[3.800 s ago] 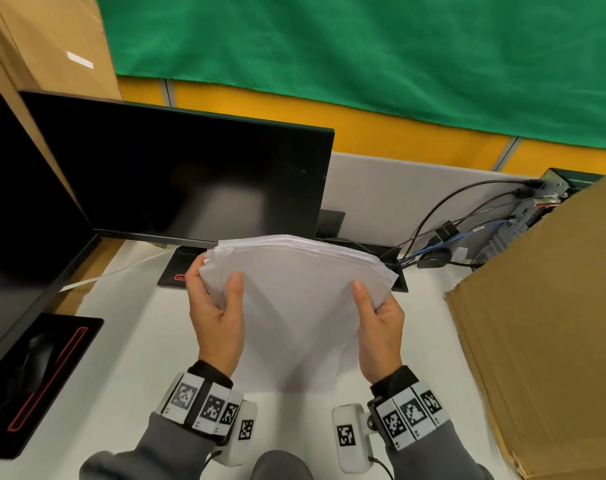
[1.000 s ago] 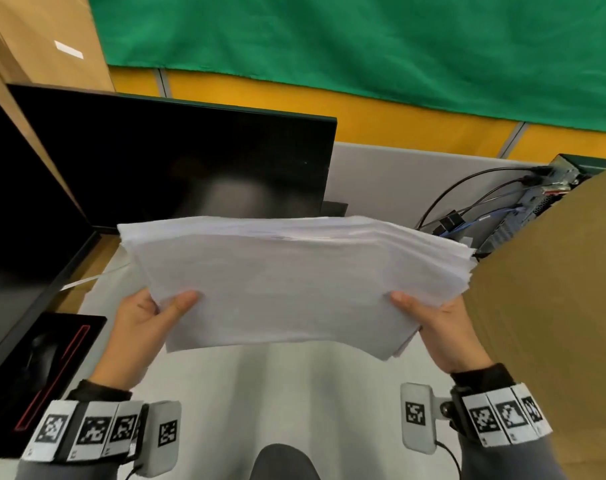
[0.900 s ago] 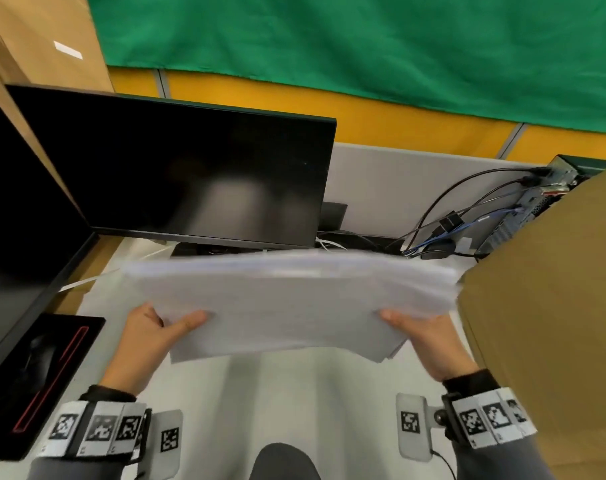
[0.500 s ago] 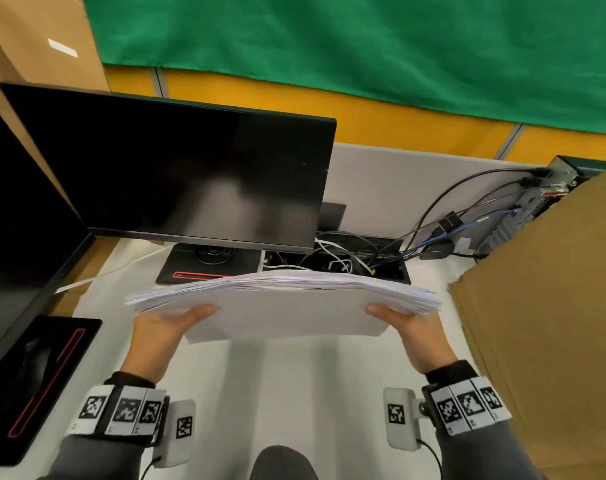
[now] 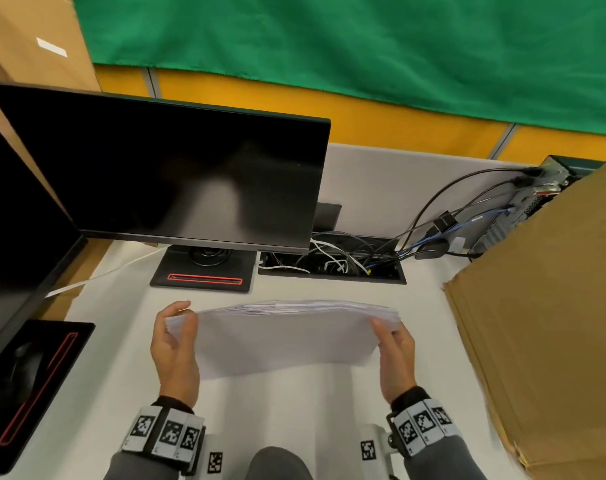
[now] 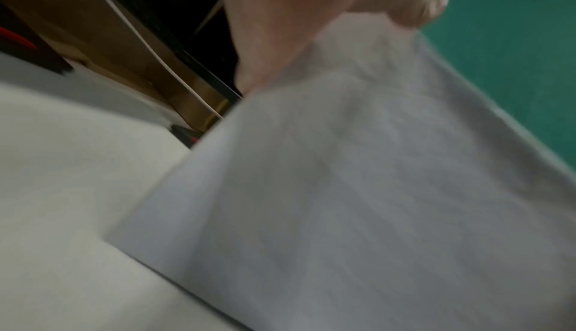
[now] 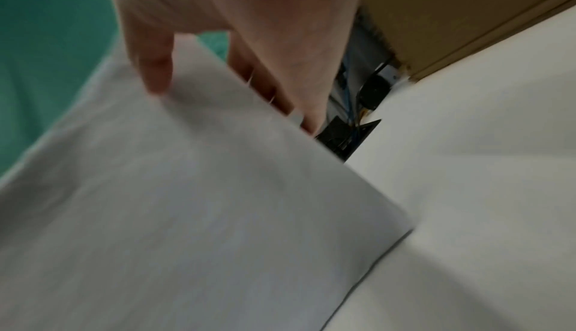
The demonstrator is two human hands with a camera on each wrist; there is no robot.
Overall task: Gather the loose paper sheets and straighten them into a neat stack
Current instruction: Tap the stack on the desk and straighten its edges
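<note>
A: Where is the paper stack (image 5: 287, 336) at this moment?

B: In the lower middle of the head view, standing on its long edge on the white desk (image 5: 294, 403), with the upper edge leaning away from the person. The top edges of the sheets are not fully even — some stick out a little.

A: And the hands?

B: The left hand (image 5: 174, 344) is at the left end of the stack. Its fingers curl round the far side and the thumb is on the near face, so it holds the paper. The right hand (image 5: 395, 358) is at the right end, thumb on the near face and fingers behind — it holds the paper too. In the right wrist view the thumb (image 7: 152, 65) presses on the sheet, though the picture is blurred.

A: What else is around?

B: A dark monitor (image 5: 163, 178) is in the upper left of the frame, its stand (image 5: 204, 271) just behind the paper. A cable tray (image 5: 332, 265) with wires is in the middle, a cardboard box (image 5: 544, 323) fills the right side, and a green cloth (image 5: 329, 39) hangs across the top.
</note>
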